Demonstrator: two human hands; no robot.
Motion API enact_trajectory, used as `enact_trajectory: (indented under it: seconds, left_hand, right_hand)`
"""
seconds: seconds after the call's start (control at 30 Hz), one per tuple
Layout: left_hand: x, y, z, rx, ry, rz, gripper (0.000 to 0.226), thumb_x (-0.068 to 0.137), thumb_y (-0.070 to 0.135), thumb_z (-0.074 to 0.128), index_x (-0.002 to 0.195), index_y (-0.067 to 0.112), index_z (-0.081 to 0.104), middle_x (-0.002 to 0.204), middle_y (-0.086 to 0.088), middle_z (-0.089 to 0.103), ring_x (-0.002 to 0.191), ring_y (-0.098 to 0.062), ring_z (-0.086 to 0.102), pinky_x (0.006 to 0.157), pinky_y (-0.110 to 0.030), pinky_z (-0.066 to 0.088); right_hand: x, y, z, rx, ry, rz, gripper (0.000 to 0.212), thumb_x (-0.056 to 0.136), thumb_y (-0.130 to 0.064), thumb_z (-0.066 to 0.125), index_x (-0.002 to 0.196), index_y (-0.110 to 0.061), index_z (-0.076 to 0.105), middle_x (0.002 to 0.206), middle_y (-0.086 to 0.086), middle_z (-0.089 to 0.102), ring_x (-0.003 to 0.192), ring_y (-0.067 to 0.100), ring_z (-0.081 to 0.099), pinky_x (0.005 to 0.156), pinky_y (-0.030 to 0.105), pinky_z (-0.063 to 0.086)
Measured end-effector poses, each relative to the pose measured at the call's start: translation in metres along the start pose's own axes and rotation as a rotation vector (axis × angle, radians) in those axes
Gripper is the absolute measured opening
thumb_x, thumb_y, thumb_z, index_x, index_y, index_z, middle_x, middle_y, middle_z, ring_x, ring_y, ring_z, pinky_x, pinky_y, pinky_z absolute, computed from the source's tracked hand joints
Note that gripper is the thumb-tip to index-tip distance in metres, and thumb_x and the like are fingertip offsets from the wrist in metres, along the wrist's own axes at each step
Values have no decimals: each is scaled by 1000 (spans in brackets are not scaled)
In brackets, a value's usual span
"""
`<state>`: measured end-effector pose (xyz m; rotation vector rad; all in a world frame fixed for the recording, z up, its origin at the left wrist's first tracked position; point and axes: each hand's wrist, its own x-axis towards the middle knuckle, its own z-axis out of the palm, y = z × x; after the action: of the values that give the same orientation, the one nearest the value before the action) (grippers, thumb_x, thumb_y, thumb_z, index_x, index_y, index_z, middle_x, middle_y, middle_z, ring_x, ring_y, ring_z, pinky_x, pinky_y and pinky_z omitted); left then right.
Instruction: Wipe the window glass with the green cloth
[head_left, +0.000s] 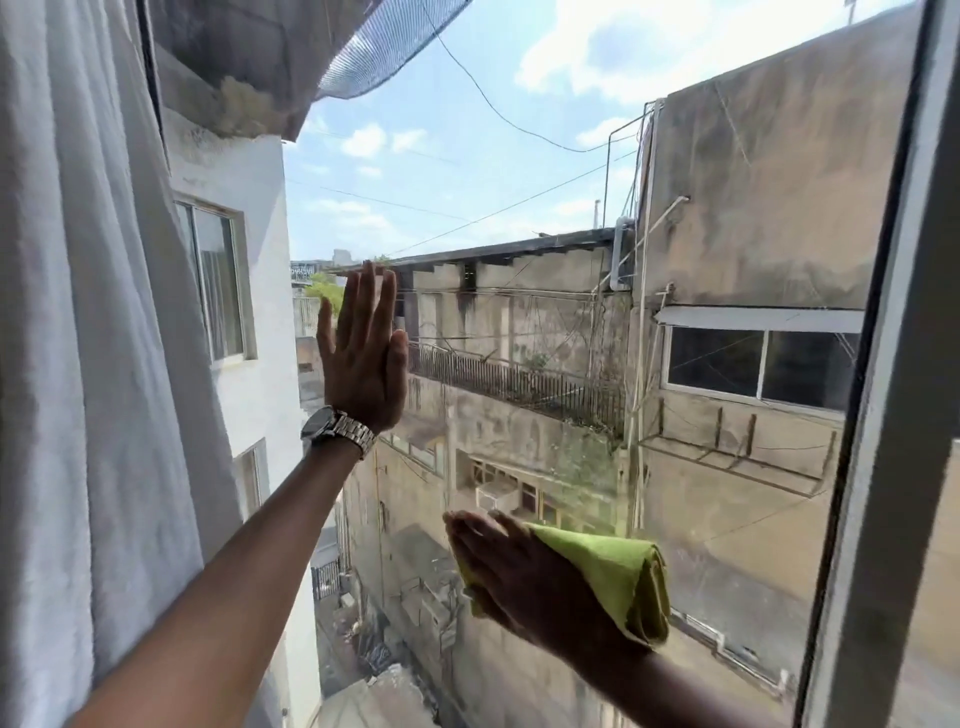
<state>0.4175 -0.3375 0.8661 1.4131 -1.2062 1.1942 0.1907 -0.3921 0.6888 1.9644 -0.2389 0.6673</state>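
The window glass fills the middle of the view, with buildings and sky behind it. My left hand is flat against the pane at centre left, fingers straight and pointing up, holding nothing; a metal watch sits on its wrist. Lower down, my right hand presses a folded green cloth against the glass, fingers pointing up and left. The cloth sticks out to the right of the hand; part of it is hidden under the palm.
A white curtain hangs along the left side, close to my left forearm. A grey window frame runs down the right edge of the pane.
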Motion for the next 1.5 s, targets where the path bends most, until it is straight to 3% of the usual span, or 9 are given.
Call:
enact_trajectory:
  seconds: [0.1,0.3,0.4,0.5,0.7,0.8,0.97,1.17,1.5]
  left_hand:
    - [1,-2,-1,12,2,6,61,101,34,21,158,13,29,168,-11,25,159,-24,20,129,-56,14]
    - [0,-3,2,17,12,3,62,100,35,21,159,15,26,169,-10,23,159,-22,18,130,-53,12]
    - [0,-4,5,23,13,12,61,101,35,21,159,18,23,170,-10,21,159,-21,17,130,-54,13]
    - [-1,-6,6,25,23,25,60,102,35,20,160,20,20,170,-9,20,160,-21,16,130,-53,12]
    - [0,-2,0,4,14,5,61,101,36,19,159,16,25,169,-11,23,159,-23,18,129,-55,14]
    - [0,5,-5,2,1,-4,63,100,35,21,157,11,29,168,-13,24,159,-25,20,129,-56,14]
    - [-1,4,-4,11,0,0,63,99,33,22,157,11,29,168,-14,23,158,-26,20,129,-56,14]
    - [0,2,-2,-5,18,8,63,100,36,20,157,12,29,168,-14,24,159,-25,20,130,-55,12]
    - [-1,-8,8,2,49,44,61,101,35,22,158,15,25,169,-12,23,159,-24,18,130,-53,11]
  right_hand:
    - [-20,8,0,22,27,95,59,102,-44,53,151,-12,47,163,8,32,153,19,28,127,44,10]
    - [10,91,-22,-54,294,615,63,109,-44,44,157,-4,34,168,17,19,157,31,18,129,55,8]
    - [62,131,-36,86,522,773,51,109,-29,55,148,3,47,159,24,38,150,38,32,128,52,23]
    - [99,127,-41,109,573,672,36,104,-15,64,135,3,62,143,19,61,135,34,55,117,49,43]
    - [23,33,-22,106,321,143,43,95,-29,74,132,-8,69,140,7,66,132,21,61,110,36,52]
    - [-14,62,-22,41,296,207,54,96,-36,74,140,-6,61,148,10,57,135,23,57,111,40,50]
    - [62,127,-35,8,471,643,52,110,-31,50,150,1,45,156,17,46,146,31,43,125,47,31]
    - [29,15,-22,164,353,280,46,87,-26,83,127,-7,72,136,8,67,127,21,64,109,38,53]
    - [58,57,-20,98,420,547,48,106,-24,56,146,3,51,153,17,51,141,31,51,116,47,45]
